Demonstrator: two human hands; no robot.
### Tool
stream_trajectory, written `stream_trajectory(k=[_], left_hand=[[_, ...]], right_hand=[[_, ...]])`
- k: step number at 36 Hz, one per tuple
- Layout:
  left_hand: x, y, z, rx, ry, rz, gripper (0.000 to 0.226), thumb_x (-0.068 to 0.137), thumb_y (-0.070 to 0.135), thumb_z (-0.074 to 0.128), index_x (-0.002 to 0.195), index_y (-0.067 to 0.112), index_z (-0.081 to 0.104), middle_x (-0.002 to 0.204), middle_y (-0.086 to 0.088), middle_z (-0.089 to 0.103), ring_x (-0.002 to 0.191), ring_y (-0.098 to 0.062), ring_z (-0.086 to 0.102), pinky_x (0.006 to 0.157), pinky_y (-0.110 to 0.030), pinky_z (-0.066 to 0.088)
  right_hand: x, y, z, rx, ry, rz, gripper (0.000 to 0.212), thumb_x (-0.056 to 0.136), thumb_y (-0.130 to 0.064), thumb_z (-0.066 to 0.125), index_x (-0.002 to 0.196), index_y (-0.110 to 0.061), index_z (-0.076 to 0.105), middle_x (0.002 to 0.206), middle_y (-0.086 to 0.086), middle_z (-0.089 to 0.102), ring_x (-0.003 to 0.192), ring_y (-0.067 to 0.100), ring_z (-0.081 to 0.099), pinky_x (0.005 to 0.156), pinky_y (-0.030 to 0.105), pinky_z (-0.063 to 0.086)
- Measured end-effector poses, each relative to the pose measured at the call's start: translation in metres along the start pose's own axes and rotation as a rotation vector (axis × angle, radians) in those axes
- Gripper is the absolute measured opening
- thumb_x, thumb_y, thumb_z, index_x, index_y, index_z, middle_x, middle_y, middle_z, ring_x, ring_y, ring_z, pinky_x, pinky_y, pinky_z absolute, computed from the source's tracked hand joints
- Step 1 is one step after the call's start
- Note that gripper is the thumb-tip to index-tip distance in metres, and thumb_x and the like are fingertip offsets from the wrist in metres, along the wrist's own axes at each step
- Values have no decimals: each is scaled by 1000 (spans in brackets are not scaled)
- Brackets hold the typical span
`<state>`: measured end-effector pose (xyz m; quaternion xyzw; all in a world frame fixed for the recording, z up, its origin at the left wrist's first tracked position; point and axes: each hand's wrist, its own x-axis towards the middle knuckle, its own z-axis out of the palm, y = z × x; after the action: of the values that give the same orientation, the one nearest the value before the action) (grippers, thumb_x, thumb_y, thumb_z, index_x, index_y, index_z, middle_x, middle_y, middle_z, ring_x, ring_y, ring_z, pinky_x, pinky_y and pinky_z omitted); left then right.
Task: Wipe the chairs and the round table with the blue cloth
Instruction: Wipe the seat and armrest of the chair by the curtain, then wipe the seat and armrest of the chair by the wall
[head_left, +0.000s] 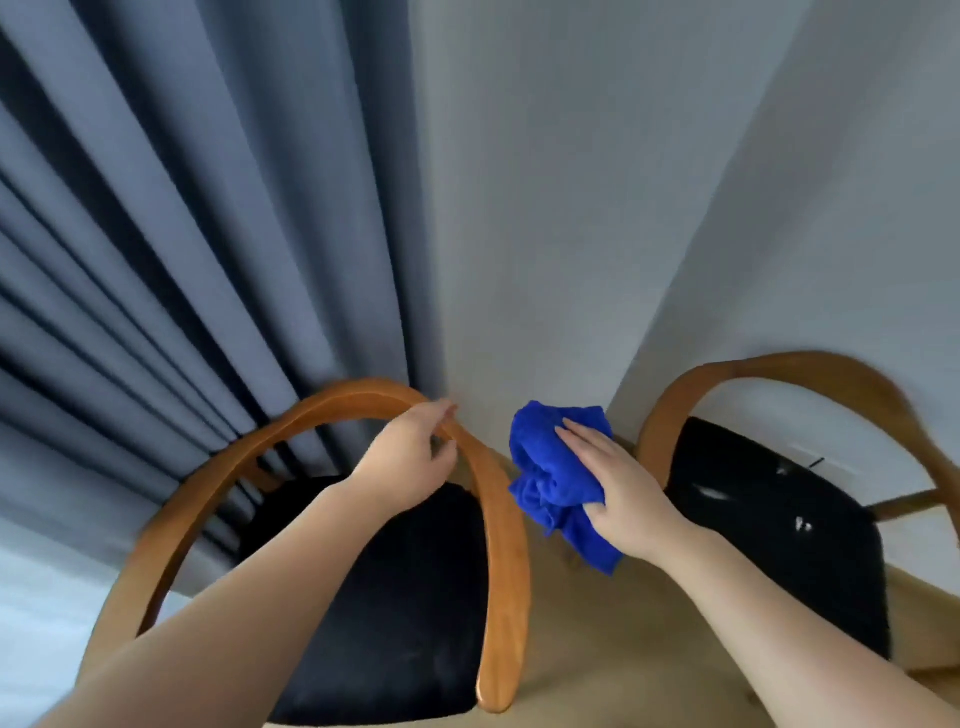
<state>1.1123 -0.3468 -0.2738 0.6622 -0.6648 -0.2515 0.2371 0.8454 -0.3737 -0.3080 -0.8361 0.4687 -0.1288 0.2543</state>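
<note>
In the head view, two wooden chairs with curved hoop backs and black seats are seen from above, set on a tan floor (597, 649). The left chair (498, 545) stands in front of a grey-blue pleated curtain (182, 234); the right chair (779, 519) is placed by a pale wall (571, 208), near a corner.

The top of the left chair's curved rail is gripped by the left hand (410, 457), its fingers (441, 413) curled closed over the wood and the thumb tucked beneath it.

The blue cloth (550, 467) is held bunched up in the right hand (618, 488), in the gap between the two chairs and just beside the left chair's rail. The fingers of this hand are laid fairly flat over the cloth, with the thumb closed underneath, so the cloth is clasped loosely. Whether the cloth touches the rail cannot be told. Part of it hangs below the hand.
</note>
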Motion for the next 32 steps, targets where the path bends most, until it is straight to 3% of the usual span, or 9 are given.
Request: stream_trajectory(k=[6,8,12,19,22,24,27,30,32], left_hand=[[16,100,25,-160,-136,149,50,92,34,56,138,21,43,131,9,54,119,-4,49,103,-24,37],[17,135,38,-318,-276,139,37,94,40,51,127,24,55,122,9,61,115,-8,55,101,-31,43],[16,202,74,-410,-356,146,30,92,44,48,105,24,67,101,1,70,98,-18,65,88,-39,52],[24,297,150,-399,-325,122,19,94,16,53,112,24,53,97,2,69,86,-13,66,75,-27,54],[25,331,178,-422,-264,156,16,93,12,52,101,26,54,91,5,69,84,-12,64,73,-26,52],[25,350,194,-451,-219,171,15,93,12,53,96,26,53,86,9,68,78,-4,62,70,-19,49],[24,373,212,-498,-198,204,16,92,9,54,92,25,52,75,12,65,67,-1,57,65,-18,46],[21,385,226,-505,-249,256,17,91,5,53,93,21,50,76,7,63,68,-5,54,66,-21,45],[21,389,235,-493,-269,289,15,91,5,53,93,19,50,76,3,61,67,-4,53,64,-18,44]], right_hand=[[-55,24,-50,30,110,-130,81,87,-1,60,150,-33,19,158,-17,15,146,1,7,121,31,14],[-77,34,-66,-3,121,-178,80,88,-4,60,150,-31,19,158,-16,14,147,3,6,121,30,12],[-119,63,-98,-173,125,-259,73,92,-17,57,152,-29,18,159,-14,13,148,10,1,120,37,4],[-185,130,-155,-290,111,-194,71,95,-19,53,153,-32,13,158,-14,-12,144,13,-23,118,33,-2],[-207,156,-170,-255,150,-63,74,95,-22,57,152,-38,13,156,-8,-29,146,18,-18,119,31,7],[-223,172,-177,-177,196,50,77,93,-23,61,152,-37,14,157,-6,-23,148,19,0,117,27,19],[-245,191,-187,55,267,167,81,88,-15,65,151,-36,18,157,-10,3,141,13,24,110,22,32],[-260,207,-197,291,259,190,86,81,-22,73,147,-41,21,148,-21,29,133,-1,33,109,29,38],[-270,217,-204,438,148,193,98,75,-27,79,148,-44,15,146,-27,29,133,-6,32,108,25,38]])
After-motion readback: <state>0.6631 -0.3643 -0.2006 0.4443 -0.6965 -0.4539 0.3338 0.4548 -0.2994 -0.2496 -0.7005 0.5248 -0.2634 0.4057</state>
